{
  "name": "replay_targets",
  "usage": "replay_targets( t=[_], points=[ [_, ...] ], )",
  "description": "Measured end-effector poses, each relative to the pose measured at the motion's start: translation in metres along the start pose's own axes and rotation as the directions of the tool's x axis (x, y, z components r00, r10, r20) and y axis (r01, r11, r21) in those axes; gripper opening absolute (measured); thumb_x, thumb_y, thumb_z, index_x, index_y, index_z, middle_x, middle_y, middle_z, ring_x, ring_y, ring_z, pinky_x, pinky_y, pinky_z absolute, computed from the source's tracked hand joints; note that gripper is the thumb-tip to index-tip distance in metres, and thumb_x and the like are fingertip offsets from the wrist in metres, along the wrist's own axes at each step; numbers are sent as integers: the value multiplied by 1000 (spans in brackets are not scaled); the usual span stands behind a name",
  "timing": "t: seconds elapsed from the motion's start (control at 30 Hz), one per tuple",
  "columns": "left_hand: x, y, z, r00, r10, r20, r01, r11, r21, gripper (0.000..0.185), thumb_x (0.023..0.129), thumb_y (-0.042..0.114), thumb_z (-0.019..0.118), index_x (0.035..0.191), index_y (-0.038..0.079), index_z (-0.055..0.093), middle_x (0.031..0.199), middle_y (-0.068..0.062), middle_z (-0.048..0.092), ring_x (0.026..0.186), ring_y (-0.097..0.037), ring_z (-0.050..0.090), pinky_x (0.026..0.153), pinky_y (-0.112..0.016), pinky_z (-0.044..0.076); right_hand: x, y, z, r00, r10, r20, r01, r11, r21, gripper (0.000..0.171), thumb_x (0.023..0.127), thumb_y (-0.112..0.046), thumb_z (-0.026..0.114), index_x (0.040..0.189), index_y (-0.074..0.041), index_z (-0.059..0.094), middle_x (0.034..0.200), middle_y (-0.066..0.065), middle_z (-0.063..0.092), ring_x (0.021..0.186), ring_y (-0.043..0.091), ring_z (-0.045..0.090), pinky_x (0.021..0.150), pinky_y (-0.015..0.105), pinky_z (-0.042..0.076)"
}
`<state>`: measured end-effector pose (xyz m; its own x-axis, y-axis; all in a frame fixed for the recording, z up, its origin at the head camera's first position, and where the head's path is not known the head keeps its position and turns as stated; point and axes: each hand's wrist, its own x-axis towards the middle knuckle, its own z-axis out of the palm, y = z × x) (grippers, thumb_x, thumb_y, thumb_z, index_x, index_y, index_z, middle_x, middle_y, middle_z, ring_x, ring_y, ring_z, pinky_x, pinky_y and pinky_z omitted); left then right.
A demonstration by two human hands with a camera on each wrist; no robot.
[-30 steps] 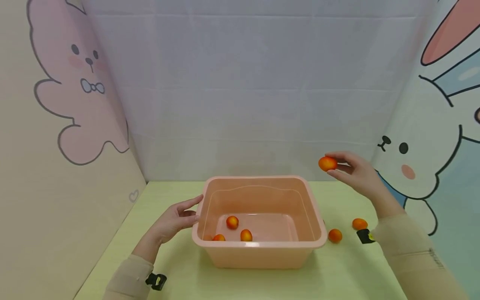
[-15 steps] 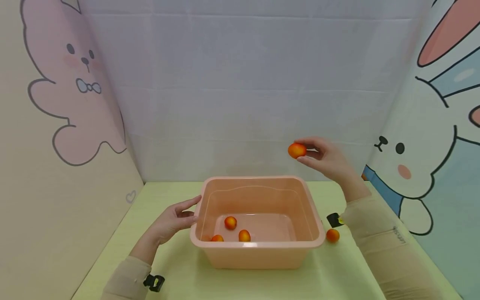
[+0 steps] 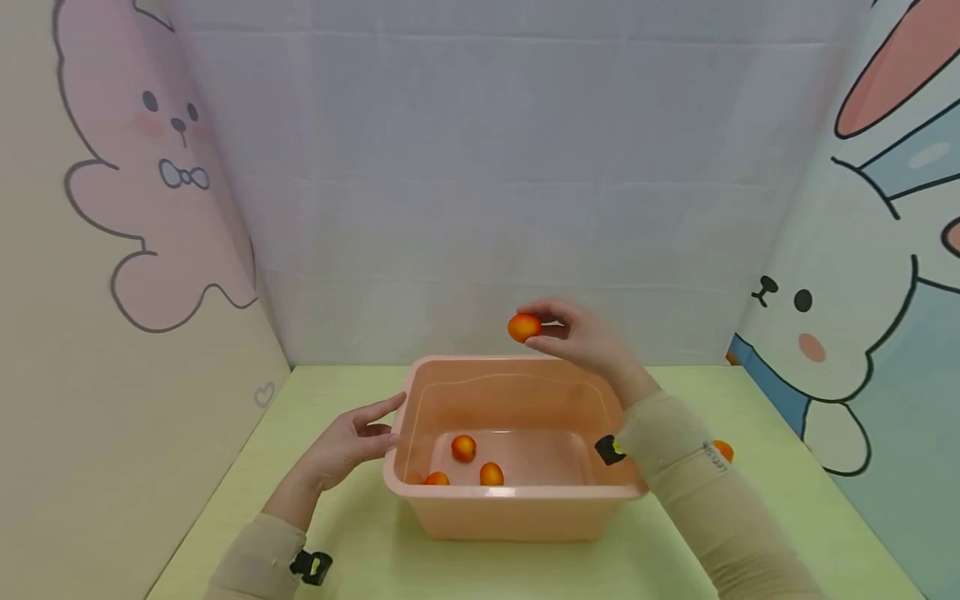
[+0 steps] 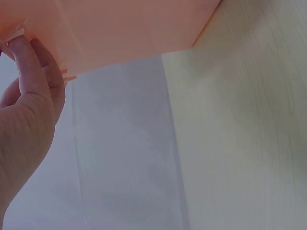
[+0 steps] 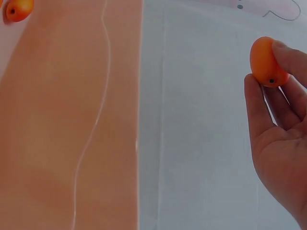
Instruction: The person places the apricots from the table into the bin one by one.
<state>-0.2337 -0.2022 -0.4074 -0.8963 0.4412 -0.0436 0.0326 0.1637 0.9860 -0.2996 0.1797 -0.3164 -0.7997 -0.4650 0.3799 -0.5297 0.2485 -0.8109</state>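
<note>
**Fruit held over the basin**

Three orange fruits [image 3: 463,448] lie inside a pink basin [image 3: 517,508]. The left hand [image 3: 347,442] rests relaxed fingers against its rim. Farther back, the right hand [image 3: 581,337] pinches an orange fruit [image 3: 523,327] above the far rim.

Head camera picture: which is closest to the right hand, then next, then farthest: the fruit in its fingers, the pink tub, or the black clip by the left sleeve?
1. The orange fruit: pinched in the right hand, above the tub's back edge.
2. The pink tub: just below the hand, mid-table.
3. The black clip: far off at the left sleeve, near the front.
</note>
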Motion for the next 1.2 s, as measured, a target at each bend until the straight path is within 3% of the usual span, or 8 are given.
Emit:
replay_targets(
  t=[0.17,0.3,0.6,0.8,1.0,1.2],
  points=[
    [0,-1,-1,1000,3,4,-3,1000,4,70,93,9,70,153,5,35,148,-26,39,105,-26,60,89,-34,54,9,13,19,999,19,47,-17,999,-39,42,89,-4,74,129,-2,62,125,12,60,111,30,61,94,36,52],
    [1,0,-1,1000,-1,-3,1,1000,11,70,93,11,70,153,6,35,149,-25,39,104,-26,59,89,-34,54,14,18,31,994,73,84,-65,994,-87,42,89,-10,75,129,-7,63,122,7,62,110,25,62,94,34,52],
    [1,0,-1,1000,6,6,-6,1000,2,69,94,8,69,153,5,34,146,-27,41,105,-26,60,89,-34,54,19,38,50,968,156,197,-165,986,29,41,89,-5,73,129,-3,62,119,10,66,107,27,61,95,34,51],
    [1,-2,-2,1000,7,10,-7,1000,4,69,93,10,69,153,5,34,147,-27,41,106,-27,60,90,-36,54,19,49,57,951,179,251,-191,981,23,38,90,-5,72,127,-2,63,117,10,66,105,26,61,93,35,52],
    [2,-3,-3,1000,-13,-6,13,1000,16,70,92,10,71,153,7,36,149,-24,41,104,-25,60,89,-34,54,15,52,63,918,254,304,-269,963,9,38,91,-9,71,129,-7,62,121,5,63,111,23,57,95,33,50],
    [2,-5,-4,1000,-12,-5,12,1000,13,69,93,10,70,153,7,36,150,-24,39,104,-25,60,89,-34,54,14,54,67,899,290,329,-324,944,54,35,92,-10,71,126,-8,64,119,4,65,110,23,58,95,34,50]
  ],
)
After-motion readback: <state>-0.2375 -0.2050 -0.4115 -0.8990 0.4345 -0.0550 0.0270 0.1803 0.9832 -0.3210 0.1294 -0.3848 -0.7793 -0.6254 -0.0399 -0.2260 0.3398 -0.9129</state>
